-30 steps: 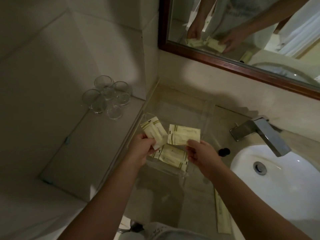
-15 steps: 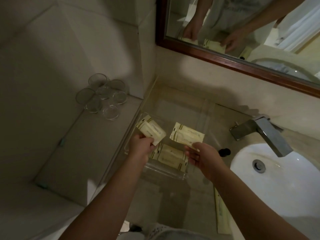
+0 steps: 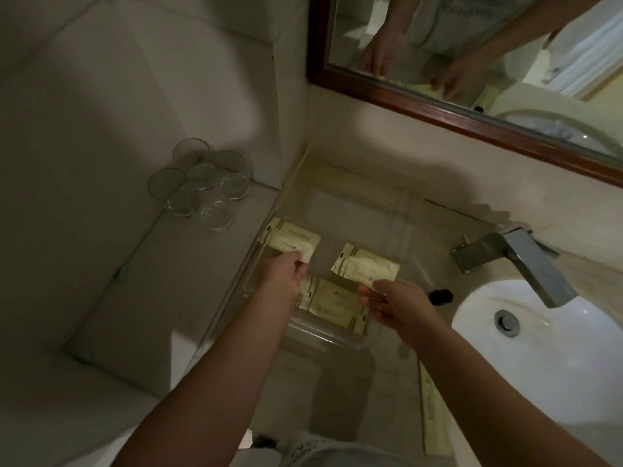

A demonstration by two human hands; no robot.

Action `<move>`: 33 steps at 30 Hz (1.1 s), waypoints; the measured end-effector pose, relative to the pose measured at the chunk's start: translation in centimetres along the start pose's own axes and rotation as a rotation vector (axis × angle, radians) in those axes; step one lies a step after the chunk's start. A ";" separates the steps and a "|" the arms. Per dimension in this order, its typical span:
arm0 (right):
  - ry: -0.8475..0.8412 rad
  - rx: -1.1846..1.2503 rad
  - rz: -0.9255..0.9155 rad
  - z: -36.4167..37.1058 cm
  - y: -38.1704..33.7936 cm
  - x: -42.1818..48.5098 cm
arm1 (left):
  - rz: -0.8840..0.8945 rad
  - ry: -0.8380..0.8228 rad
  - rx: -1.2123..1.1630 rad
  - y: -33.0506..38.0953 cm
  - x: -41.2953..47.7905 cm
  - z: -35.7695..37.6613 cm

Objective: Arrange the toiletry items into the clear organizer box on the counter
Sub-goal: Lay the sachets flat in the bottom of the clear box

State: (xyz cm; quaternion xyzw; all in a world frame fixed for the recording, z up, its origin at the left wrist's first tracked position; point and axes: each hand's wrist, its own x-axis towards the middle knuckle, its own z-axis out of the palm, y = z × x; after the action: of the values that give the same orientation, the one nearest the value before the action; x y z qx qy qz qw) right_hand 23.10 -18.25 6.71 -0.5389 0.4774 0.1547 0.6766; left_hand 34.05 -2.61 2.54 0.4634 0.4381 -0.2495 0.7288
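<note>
Clear glossy plastic is forming the organizer box, matt cream paper is wrapping the sachets, brushed metal is dulling the faucet, and polished wood is framing the mirror.

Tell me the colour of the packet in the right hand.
Pale cream packet with olive-gold stripes; head view.

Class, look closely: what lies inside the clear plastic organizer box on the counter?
Inside the clear plastic organizer box lie cream sachets: one under the left hand, one under the right hand, one between them. The hands cover their near edges.
</note>
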 end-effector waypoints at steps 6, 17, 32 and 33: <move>0.021 0.023 0.038 -0.6 0.2 0.1 | -0.003 0.003 -0.004 0.3 0.2 -0.8; 0.080 -0.468 -0.305 -0.1 -1.8 -1.3 | -0.036 -0.023 0.078 -0.7 -0.6 -0.6; 0.110 -0.714 -0.381 -1.6 -2.8 -0.5 | 0.881 -0.020 1.063 4.4 -2.5 -2.6; 0.115 -0.800 -0.419 -1.4 -2.9 -0.2 | 0.921 -0.039 1.088 4.7 -2.2 -2.1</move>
State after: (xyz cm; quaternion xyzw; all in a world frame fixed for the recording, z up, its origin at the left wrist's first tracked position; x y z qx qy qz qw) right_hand 24.41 -20.51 8.64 -0.8507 0.2976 0.1562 0.4042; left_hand 35.76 1.25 6.27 0.8949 -0.0018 -0.1078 0.4331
